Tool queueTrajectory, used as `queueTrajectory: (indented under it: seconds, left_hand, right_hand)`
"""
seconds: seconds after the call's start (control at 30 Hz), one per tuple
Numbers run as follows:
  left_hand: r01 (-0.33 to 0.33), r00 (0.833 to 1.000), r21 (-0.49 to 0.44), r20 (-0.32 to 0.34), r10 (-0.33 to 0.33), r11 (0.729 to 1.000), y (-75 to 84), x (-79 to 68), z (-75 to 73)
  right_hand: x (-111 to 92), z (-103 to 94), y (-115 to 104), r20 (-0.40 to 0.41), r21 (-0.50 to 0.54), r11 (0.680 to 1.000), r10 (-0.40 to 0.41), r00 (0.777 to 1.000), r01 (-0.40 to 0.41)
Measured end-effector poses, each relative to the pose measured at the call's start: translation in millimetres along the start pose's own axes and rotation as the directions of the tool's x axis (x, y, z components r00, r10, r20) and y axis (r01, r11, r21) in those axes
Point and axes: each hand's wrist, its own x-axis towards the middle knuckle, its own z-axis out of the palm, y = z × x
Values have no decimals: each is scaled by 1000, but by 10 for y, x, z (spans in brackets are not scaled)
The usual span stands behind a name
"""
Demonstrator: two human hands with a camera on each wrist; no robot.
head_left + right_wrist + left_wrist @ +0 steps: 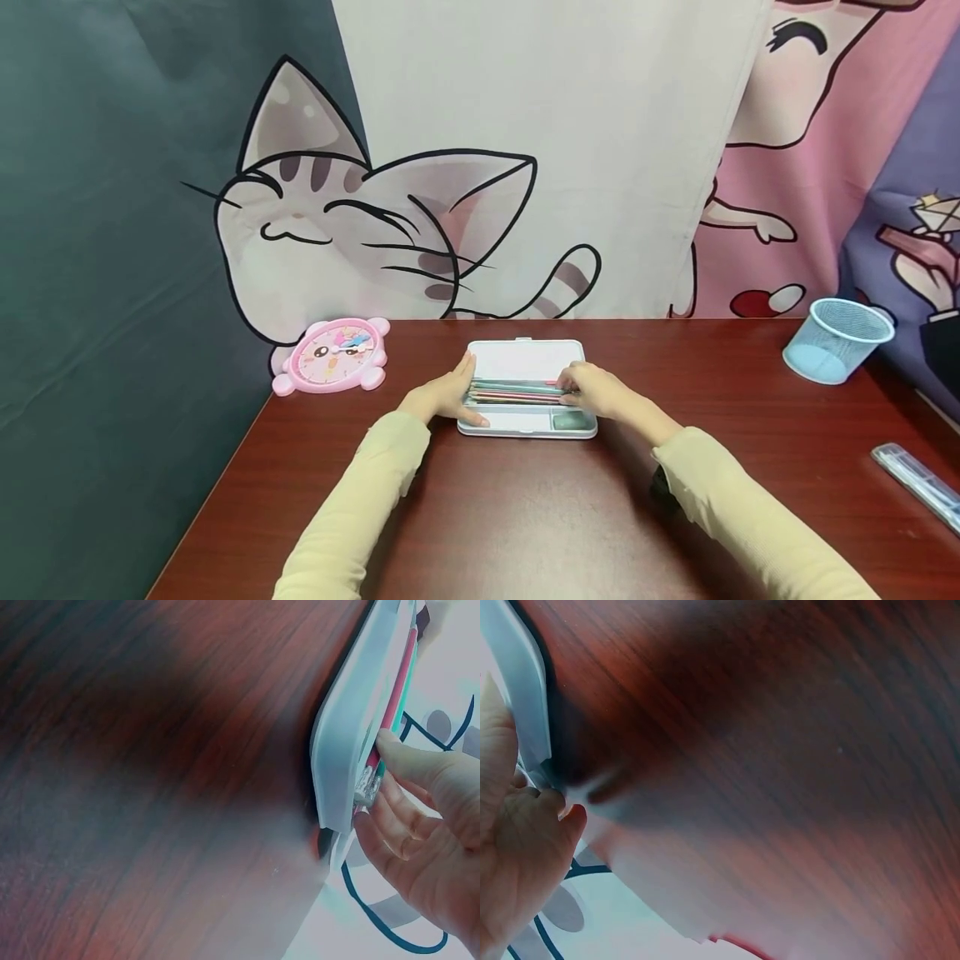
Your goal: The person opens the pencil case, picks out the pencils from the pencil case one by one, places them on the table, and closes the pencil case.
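Red and green pencils (517, 392) in an open white case (525, 358) on the brown table (517, 517) are pinched at their right ends by the right hand (595, 392). The case's left end is touched by the widely spread left hand (447, 394).

Head view evenly lit, tabletop (525, 500) softly glaring; 2 wrist views hazy.
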Motion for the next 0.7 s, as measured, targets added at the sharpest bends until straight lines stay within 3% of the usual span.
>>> queueTrajectory:
  seconds: [0.2,0.37,0.53,0.7]
  left_hand:
    - [24,1000,39,-17,-23,999,15,46,31]
    - [21,1000,28,-17,-21,999,29,56,52]
    - [44,999,35,-12,-44,998,25,50,50]
    - [51,999,48,-11,-50,998,2,29,35]
  right_hand:
    - [-5,3,10,-7,-11,1000,-20,1000,20]
    - [-59,-57,101,-67,100,995,11,998,-4]
    - [-154,-166,247,-141,210,976,88,986,-58]
    - [-283,-246,406,-141,267,952,193,971,-150]
